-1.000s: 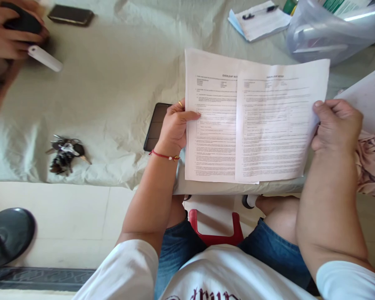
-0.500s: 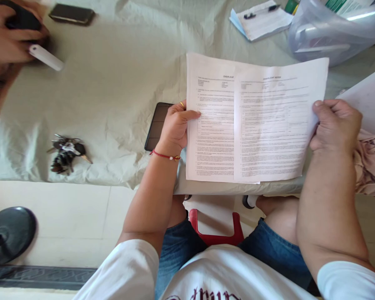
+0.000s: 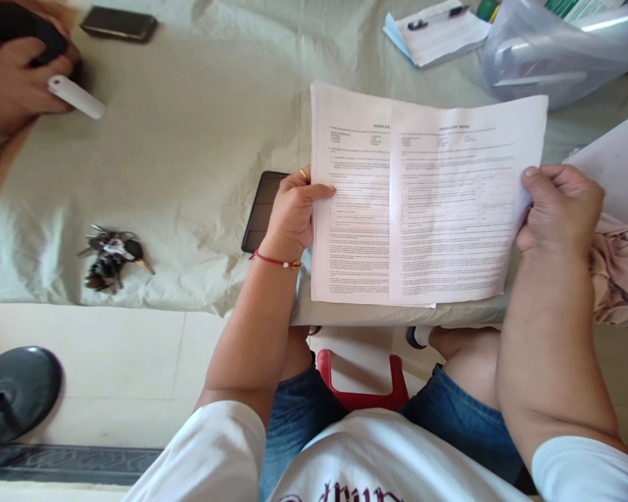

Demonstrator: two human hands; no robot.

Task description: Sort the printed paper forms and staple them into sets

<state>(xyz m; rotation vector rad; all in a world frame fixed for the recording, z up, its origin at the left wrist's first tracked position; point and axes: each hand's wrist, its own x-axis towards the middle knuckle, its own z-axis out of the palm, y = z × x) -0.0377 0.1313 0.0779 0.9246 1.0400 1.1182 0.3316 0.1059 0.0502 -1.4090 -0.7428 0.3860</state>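
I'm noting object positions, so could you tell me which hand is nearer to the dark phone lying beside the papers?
Left. The left hand lies directly over the dark phone; the right hand grips the papers at their far edge.

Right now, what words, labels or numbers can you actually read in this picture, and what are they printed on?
"OVERLEAF NOTES", roughly: heading of the right sheet in the right hand; faint, so not certain.
"OVERLEAF", cut off: heading of the left sheet in the left hand.
Body text on both sheets: too small to read.
Dark red lettering on the white shirt: cut off, unreadable.
Clipboard paper: blurred.
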